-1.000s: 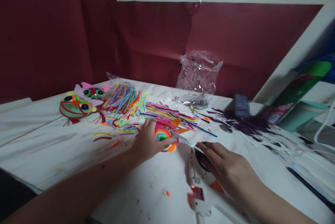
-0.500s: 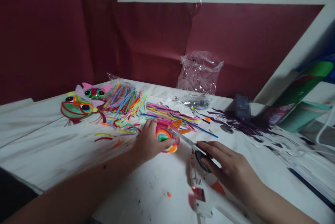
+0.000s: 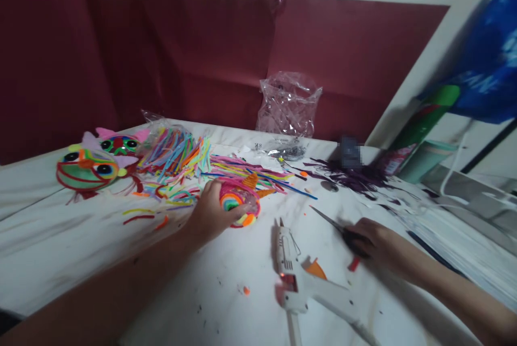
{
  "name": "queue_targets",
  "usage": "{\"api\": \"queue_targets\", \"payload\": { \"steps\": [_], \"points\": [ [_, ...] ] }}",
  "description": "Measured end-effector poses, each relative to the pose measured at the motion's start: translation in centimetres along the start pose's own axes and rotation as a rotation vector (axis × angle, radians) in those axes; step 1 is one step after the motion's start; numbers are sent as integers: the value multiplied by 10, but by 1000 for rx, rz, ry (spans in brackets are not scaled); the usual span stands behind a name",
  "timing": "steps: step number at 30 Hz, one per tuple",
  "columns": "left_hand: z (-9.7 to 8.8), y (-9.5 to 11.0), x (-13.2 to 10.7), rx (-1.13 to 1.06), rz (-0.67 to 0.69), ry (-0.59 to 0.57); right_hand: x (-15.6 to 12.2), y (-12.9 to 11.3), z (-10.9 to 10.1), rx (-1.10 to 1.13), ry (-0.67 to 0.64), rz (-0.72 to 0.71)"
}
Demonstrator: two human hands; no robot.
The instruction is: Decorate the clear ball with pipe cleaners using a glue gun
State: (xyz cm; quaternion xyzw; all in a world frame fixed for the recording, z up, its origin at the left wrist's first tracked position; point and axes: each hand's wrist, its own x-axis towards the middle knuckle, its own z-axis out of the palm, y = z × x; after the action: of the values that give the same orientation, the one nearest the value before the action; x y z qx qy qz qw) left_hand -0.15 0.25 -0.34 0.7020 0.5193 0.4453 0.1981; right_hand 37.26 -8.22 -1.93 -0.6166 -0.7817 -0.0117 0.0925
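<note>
My left hand (image 3: 213, 210) grips a round pink pipe-cleaner craft (image 3: 242, 198) with rainbow rings and two orange horn-like points, its thumb lying across the front. The palm hides the craft's left side. Off to the right, my right hand (image 3: 374, 243) is closed on the black handles of a pair of scissors (image 3: 335, 223). Their blades look shut and point back toward the craft, apart from it. Between the hands a white glue gun (image 3: 288, 265) lies on the table with a small red light on. An orange piece (image 3: 315, 269) lies beside it.
Two finished-looking masks with big eyes (image 3: 91, 171) sit at the left. Colourful pipe cleaners (image 3: 173, 152) spread across the middle, and dark purple strips (image 3: 343, 176) lie at right. A clear plastic bag (image 3: 288, 106) stands against the maroon backing (image 3: 226, 44). A cable (image 3: 454, 173) hangs far right.
My right hand has carried the scissors away from the craft, to the right. My left hand still holds the craft. The whole view has shifted, so things appear further left.
</note>
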Motion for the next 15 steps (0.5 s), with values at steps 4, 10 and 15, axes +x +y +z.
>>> {"api": "queue_targets", "payload": {
  "steps": [4, 10, 15],
  "points": [
    [-2, 2, 4, 11, -67, -33, -12, -23, -22, -42, 78, -34],
    [0, 4, 4, 8, -86, -34, -27, -111, -19, 139, 10, -314],
    [2, 0, -2, 11, 11, -8, -21, -138, 14, 112, -18, -203]
  ]
}}
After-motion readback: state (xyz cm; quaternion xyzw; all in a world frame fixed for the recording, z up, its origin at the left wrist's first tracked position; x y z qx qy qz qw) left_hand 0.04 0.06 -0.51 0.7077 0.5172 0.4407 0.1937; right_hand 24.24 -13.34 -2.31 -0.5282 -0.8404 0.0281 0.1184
